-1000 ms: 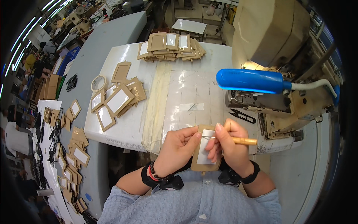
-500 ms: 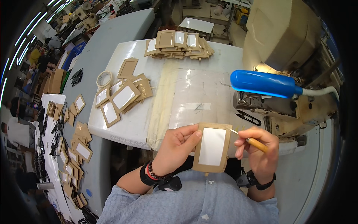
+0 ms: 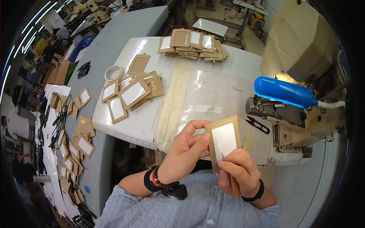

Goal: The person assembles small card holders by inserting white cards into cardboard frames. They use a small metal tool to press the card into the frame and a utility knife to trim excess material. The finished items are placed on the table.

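Observation:
My left hand (image 3: 183,152) pinches the left edge of a tan card holder (image 3: 213,125) with a white window, thumb in front and fingers behind. It is raised over the table's near edge, tilted slightly. In my right hand (image 3: 243,171) is an awl with a wooden handle (image 3: 235,187), the fingers wrapped round it. The awl's thin metal shaft lies across the window, its tip near the window's left edge. My right hand hides the holder's lower right part.
Tan holders lie in a loose pile (image 3: 133,93) beside a tape roll (image 3: 113,73), and a stack (image 3: 186,41) stands at the far edge. Right are black thread snips (image 3: 258,124), a sewing machine (image 3: 292,125) and a blue lamp (image 3: 285,91). More holders (image 3: 83,146) cover the left grey table.
My right hand has swung left and down, bringing the awl from beside the holder's upper right corner onto its window. The holder has risen slightly and tilted. The whole view has shifted a little.

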`<move>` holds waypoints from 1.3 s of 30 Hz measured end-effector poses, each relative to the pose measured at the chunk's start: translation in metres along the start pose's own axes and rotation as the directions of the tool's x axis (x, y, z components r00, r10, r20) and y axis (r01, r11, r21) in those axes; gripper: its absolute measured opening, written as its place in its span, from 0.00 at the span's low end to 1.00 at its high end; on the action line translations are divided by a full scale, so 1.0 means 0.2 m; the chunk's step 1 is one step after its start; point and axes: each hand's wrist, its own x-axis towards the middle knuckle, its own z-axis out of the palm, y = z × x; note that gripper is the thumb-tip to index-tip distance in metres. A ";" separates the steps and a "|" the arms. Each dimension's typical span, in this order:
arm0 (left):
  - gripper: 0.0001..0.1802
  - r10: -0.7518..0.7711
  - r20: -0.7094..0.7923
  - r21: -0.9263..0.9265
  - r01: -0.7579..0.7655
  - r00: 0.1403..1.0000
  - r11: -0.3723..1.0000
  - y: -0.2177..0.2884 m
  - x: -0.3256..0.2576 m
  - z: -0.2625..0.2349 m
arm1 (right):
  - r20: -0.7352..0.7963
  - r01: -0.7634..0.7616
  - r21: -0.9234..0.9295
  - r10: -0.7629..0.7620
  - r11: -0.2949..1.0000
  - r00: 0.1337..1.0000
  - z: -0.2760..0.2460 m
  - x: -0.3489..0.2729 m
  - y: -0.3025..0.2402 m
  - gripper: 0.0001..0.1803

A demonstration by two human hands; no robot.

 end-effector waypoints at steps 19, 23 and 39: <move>0.22 0.000 0.023 0.080 -0.002 1.000 0.997 0.02 -0.01 0.02 | 0.063 0.069 -0.060 -0.066 0.996 0.996 0.00 0.02 0.00 0.18; 0.21 0.066 0.021 0.232 -0.069 0.998 0.970 -0.01 -0.02 0.03 | 0.005 -0.017 -0.018 0.017 1.000 1.000 0.01 0.04 -0.02 0.14; 0.20 0.090 0.047 0.469 -0.102 0.995 0.878 0.01 -0.03 0.03 | 0.441 -0.511 0.847 0.726 -0.143 0.527 -0.14 0.03 0.10 0.13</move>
